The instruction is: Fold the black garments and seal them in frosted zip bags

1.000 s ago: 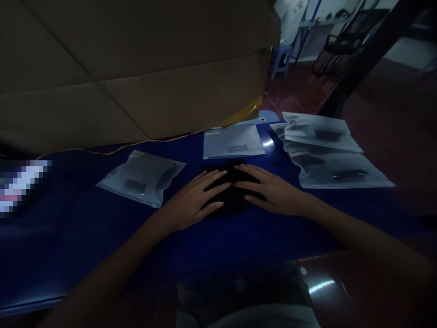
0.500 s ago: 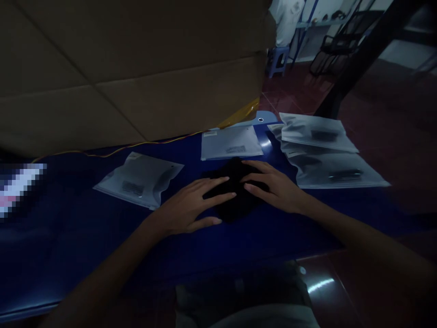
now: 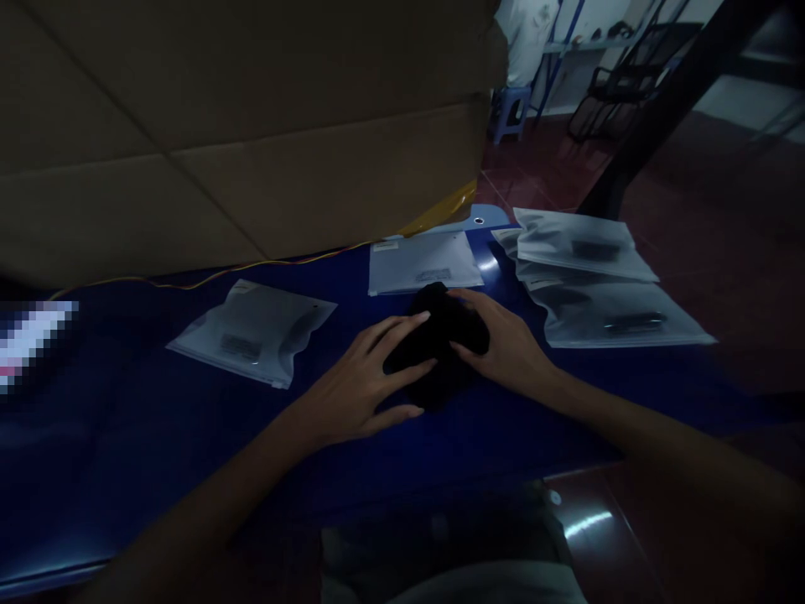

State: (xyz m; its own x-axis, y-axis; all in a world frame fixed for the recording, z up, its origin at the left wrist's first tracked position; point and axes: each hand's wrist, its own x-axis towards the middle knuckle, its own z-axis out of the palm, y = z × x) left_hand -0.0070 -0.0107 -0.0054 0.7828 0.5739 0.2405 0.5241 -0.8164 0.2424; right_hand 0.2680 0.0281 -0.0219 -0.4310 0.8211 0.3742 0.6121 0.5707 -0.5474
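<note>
A small bundle of black cloth (image 3: 440,335) lies on the dark blue table (image 3: 157,436) in front of me. My left hand (image 3: 358,386) rests on its left side with fingers curved over the fabric. My right hand (image 3: 503,344) grips the right side, thumb and fingers folded round the cloth. The bundle looks gathered up between both hands. The light is dim, so the cloth's shape is hard to make out.
Frosted plastic zip bags lie around: one at the left (image 3: 251,331), one behind the cloth (image 3: 424,262), a stack at the right (image 3: 591,277). A big cardboard box (image 3: 251,126) stands at the back left, with a yellow cord (image 3: 207,275) beneath it. Red floor and a blue stool (image 3: 511,109) lie beyond.
Both hands lay flat on the spread cloth a second ago. They have since drawn together and curled, bunching the cloth into a taller bundle between them.
</note>
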